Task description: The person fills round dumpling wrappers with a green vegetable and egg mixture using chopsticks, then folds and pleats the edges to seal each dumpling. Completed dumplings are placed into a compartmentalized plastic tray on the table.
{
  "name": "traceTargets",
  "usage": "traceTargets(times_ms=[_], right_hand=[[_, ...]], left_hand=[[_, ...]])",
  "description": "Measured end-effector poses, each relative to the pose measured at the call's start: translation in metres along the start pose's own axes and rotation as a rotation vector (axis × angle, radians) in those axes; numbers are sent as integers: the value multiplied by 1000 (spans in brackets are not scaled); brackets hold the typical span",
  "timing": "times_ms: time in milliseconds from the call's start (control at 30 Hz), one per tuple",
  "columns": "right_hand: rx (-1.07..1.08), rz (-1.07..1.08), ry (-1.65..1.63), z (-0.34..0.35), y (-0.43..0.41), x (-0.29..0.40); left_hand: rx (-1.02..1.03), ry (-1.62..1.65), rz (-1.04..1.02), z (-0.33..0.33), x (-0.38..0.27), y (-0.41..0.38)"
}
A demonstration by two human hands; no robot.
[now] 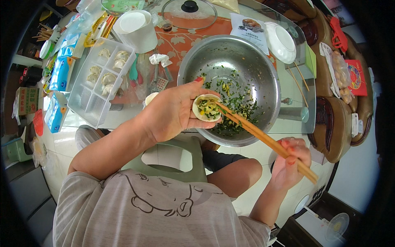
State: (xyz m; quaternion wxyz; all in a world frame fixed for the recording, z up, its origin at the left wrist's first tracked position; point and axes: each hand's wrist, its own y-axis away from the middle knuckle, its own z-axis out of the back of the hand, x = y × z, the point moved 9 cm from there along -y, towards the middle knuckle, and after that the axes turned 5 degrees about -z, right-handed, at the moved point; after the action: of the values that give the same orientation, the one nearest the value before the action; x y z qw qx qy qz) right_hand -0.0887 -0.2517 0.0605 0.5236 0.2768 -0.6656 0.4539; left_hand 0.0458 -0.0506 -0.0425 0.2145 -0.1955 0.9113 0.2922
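On the palm and fingers of my left hand point(179, 108) lies a round dumpling wrapper point(207, 119) topped with chopped green and yellow filling point(208, 108). My right hand point(291, 160) grips a pair of wooden chopsticks point(262, 134), whose tips touch the filling. Under and beyond the wrapper is a large stainless steel bowl point(268, 92) with loose chopped greens point(237, 114) inside. Another pale round wrapper point(151, 98) shows partly behind my left wrist. A divided clear plastic tray point(92, 106) at the left holds several folded dumplings point(108, 78) in some compartments.
A glass lid point(200, 18) and white cylindrical container point(135, 34) stand at the table's back. A teal spoon point(133, 69) and crumpled tissue point(160, 60) lie left of the bowl. Beyond its right side are a white dish point(280, 43) and two more chopsticks point(298, 85). A green plastic stool point(172, 171) is below.
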Motion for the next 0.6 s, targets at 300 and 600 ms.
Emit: traceTargets(times_ms=[300, 600], right_hand=[[7, -416, -447, -9, -5, -75], [-19, -486, -482, -7, 3, -94]], left_hand=[[30, -18, 15, -15, 1, 6], [95, -36, -30, -11, 0, 10]])
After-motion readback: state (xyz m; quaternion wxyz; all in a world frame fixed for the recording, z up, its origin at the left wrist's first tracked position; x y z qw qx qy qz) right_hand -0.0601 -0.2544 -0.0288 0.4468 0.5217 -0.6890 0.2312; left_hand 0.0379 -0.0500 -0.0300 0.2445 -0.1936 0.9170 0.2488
